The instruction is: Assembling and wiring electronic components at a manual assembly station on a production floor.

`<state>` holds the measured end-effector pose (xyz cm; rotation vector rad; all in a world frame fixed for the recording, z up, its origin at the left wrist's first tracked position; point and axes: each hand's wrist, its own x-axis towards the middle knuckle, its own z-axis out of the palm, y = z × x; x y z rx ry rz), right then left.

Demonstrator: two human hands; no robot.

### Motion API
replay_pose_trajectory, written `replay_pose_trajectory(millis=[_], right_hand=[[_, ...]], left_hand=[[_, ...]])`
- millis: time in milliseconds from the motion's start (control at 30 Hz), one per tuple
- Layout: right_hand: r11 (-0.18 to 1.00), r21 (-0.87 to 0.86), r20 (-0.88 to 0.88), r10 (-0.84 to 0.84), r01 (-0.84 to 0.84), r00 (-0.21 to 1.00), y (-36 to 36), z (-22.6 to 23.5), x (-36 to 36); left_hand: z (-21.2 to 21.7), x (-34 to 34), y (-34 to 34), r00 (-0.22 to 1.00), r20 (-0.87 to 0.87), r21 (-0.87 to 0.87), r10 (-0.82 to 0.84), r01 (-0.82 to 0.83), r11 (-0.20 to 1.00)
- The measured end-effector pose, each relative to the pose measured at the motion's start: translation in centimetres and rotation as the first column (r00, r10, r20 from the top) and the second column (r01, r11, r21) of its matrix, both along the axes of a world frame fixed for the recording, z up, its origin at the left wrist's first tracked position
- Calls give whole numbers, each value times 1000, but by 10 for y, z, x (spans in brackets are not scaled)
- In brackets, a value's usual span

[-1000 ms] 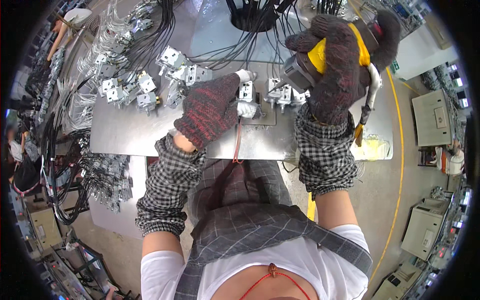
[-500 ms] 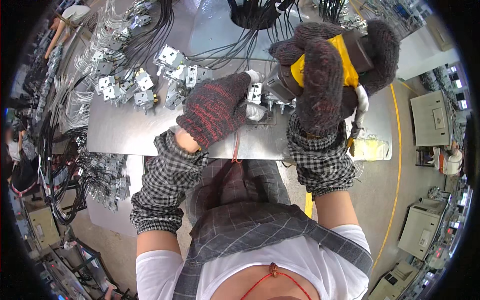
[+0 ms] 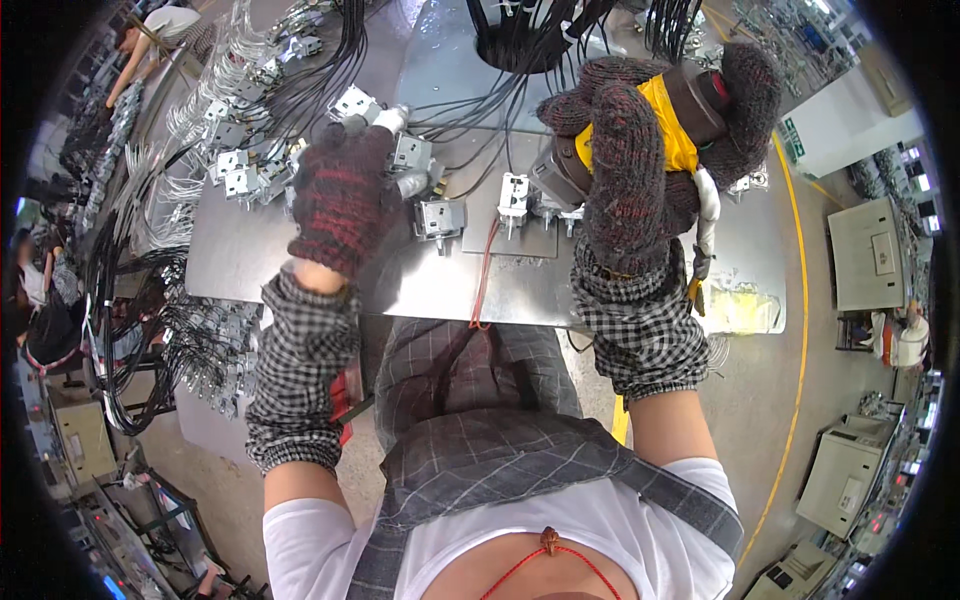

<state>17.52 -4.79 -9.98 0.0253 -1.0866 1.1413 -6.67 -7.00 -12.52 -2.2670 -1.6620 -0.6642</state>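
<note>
My left hand (image 3: 345, 190), in a dark red-flecked knit glove with white-wrapped fingertips, reaches over the metal connector housings at the left of the bench. Thumb and forefinger are spread, with a silver connector housing (image 3: 412, 153) between their tips; whether they touch it I cannot tell. Another housing (image 3: 440, 220) stands just right of the thumb. My right hand (image 3: 630, 170), gloved alike, is closed round a yellow and dark power driver (image 3: 672, 115). Below the driver's front end, a small white-faced housing (image 3: 513, 198) stands on a metal plate, beside a thin red cord (image 3: 484, 272).
Black cables run from a dark round opening (image 3: 520, 50) at the back to the housings. White-wired parts (image 3: 195, 125) are heaped at the left. Yellow tape (image 3: 742, 308) covers the bench's right front corner. Grey cabinets (image 3: 868, 258) stand beyond a yellow floor line.
My left hand has moved left, away from the small housing on the plate, to the group of housings, and its fingers have spread. My right hand keeps the driver in nearly the same place.
</note>
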Motion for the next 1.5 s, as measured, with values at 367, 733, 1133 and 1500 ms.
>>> replay_pose_trajectory(millis=[367, 733, 1133, 1500], right_hand=[[978, -157, 259, -90, 134, 962, -18, -11, -5], [754, 52, 240, -646, 655, 725, -11, 30, -8], [716, 127, 141, -698, 686, 702, 1, 21, 9], [669, 170, 25, -737, 724, 675, 3, 18, 11]], left_hand=[[-11, 33, -24, 885, 362, -52, -294, 334, 941], [-1, 62, -26, 807, 508, -103, -300, 403, 909], [-4, 35, -9, 623, 768, -269, -149, 525, 808], [-8, 52, 4, 738, 603, -246, -303, 533, 810]])
